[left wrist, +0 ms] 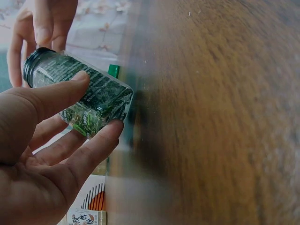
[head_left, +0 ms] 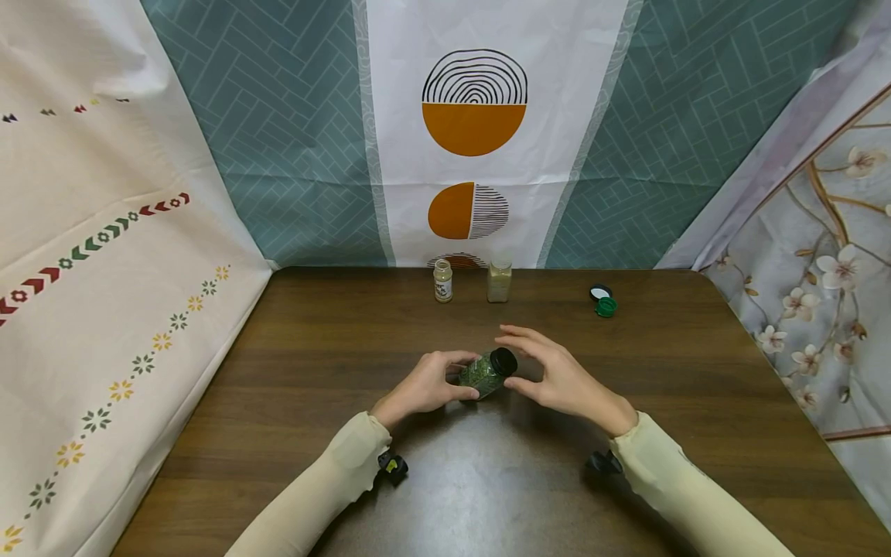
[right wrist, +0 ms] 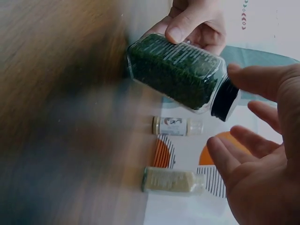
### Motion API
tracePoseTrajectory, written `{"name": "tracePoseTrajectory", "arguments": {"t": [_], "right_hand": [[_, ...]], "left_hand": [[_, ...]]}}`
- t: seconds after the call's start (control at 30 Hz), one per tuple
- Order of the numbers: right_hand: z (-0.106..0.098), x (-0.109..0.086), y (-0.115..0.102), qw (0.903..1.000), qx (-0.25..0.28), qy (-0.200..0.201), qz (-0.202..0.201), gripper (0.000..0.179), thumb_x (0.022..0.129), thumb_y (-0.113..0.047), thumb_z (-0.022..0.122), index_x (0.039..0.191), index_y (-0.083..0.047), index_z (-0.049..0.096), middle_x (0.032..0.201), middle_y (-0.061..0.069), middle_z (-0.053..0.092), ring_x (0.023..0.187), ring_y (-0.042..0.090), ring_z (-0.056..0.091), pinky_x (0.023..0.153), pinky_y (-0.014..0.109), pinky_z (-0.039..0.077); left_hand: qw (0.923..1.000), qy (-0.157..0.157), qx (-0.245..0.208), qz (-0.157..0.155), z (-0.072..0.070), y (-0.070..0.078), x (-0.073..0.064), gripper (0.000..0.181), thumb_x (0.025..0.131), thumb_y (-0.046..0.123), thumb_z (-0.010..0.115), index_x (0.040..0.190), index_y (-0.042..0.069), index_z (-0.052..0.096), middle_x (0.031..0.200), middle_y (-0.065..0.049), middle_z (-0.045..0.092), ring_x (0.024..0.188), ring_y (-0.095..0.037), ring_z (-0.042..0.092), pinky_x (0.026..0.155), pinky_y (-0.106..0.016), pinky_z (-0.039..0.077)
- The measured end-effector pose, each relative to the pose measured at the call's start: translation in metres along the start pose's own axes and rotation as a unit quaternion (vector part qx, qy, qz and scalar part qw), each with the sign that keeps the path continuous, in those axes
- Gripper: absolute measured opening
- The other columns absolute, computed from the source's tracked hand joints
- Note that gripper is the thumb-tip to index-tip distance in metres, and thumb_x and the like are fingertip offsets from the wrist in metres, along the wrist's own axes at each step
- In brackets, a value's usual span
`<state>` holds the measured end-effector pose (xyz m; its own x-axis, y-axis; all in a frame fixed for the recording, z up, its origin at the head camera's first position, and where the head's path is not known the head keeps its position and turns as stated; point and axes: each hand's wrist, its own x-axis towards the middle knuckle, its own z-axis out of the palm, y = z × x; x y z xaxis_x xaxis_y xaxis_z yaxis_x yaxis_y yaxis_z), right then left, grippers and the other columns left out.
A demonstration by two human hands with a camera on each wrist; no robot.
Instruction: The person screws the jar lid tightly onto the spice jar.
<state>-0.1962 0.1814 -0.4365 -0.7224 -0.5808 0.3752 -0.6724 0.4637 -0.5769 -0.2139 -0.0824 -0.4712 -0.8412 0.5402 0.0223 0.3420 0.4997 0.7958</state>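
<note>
A clear jar of dried green herbs (head_left: pixel 482 375) with a black lid (head_left: pixel 504 361) is tilted over the table, lid toward the right. My left hand (head_left: pixel 426 387) grips the jar's body between thumb and fingers, as the left wrist view also shows the jar (left wrist: pixel 84 89). At the lid end is my right hand (head_left: pixel 560 381), its fingers spread apart around the cap. In the right wrist view its thumb is at the edge of the black lid (right wrist: pixel 225 99), perhaps touching, while the other fingers stand away from it.
Toward the back of the brown table (head_left: pixel 334 340) stand a small labelled bottle (head_left: pixel 443 281) and a square jar of pale powder (head_left: pixel 499 282), both without lids. A black cap (head_left: pixel 599 292) and a green cap (head_left: pixel 606 307) lie at the back right. Fabric hangs around the table.
</note>
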Motion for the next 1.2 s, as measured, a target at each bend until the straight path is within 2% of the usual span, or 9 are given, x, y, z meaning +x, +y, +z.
{"name": "tracePoseTrajectory", "arguments": {"t": [0.17,0.33,0.57,0.83,1.07,1.2], "right_hand": [[0.0003,0.0031,-0.0020,0.9997,0.003,-0.001,-0.024,0.051,0.087,0.001,0.080,0.135,-0.010,0.066,0.152,0.011,0.054,0.135,0.030,0.058,0.100,0.051,0.056],[0.0015,0.0041,-0.0019,0.9994,0.021,-0.007,-0.026,0.044,0.088,0.007,0.076,0.129,-0.008,0.071,0.143,0.012,0.062,0.127,0.028,0.063,0.094,0.049,0.059],[0.0030,0.0055,-0.0012,0.9997,0.014,0.007,-0.018,0.037,0.090,-0.003,0.078,0.127,-0.005,0.071,0.133,0.011,0.067,0.119,0.026,0.067,0.088,0.046,0.062],[0.0045,0.0037,-0.0002,0.9995,0.015,0.025,0.008,0.038,0.090,-0.013,0.081,0.126,-0.006,0.072,0.126,0.008,0.069,0.097,0.018,0.073,0.080,0.036,0.063],[0.0048,0.0030,0.0009,0.9993,0.011,0.031,0.017,0.037,0.090,-0.015,0.082,0.124,-0.007,0.072,0.121,0.007,0.070,0.089,0.019,0.072,0.073,0.035,0.063],[0.0033,0.0035,-0.0007,0.9988,0.005,0.029,0.038,0.039,0.089,-0.020,0.083,0.125,-0.007,0.071,0.115,0.005,0.071,0.090,0.019,0.071,0.071,0.036,0.063]], "left_hand": [[1.0000,-0.002,0.003,-0.005,0.0000,-0.0001,0.0003,0.055,0.088,0.019,0.084,0.138,0.010,0.064,0.139,-0.010,0.066,0.123,-0.032,0.067,0.103,-0.045,0.055],[1.0000,-0.002,-0.003,-0.007,0.0000,-0.0001,-0.0003,0.054,0.089,0.020,0.084,0.139,0.011,0.064,0.138,-0.009,0.066,0.123,-0.032,0.067,0.103,-0.045,0.055],[0.9999,-0.002,0.000,-0.013,-0.0001,0.0018,-0.0008,0.054,0.089,0.020,0.084,0.139,0.011,0.064,0.139,-0.009,0.066,0.125,-0.031,0.066,0.105,-0.045,0.055],[0.9999,-0.002,-0.002,-0.012,0.0017,0.0008,-0.0012,0.054,0.089,0.020,0.083,0.139,0.011,0.064,0.140,-0.009,0.065,0.125,-0.031,0.065,0.105,-0.044,0.054],[0.9999,-0.005,-0.008,-0.013,0.0018,0.0013,-0.0013,0.054,0.090,0.019,0.083,0.140,0.011,0.063,0.141,-0.009,0.065,0.126,-0.031,0.065,0.106,-0.043,0.054],[0.9999,-0.004,-0.011,-0.011,0.0013,0.0015,-0.0015,0.054,0.089,0.019,0.083,0.139,0.010,0.064,0.141,-0.009,0.065,0.126,-0.031,0.065,0.106,-0.044,0.054]]}}
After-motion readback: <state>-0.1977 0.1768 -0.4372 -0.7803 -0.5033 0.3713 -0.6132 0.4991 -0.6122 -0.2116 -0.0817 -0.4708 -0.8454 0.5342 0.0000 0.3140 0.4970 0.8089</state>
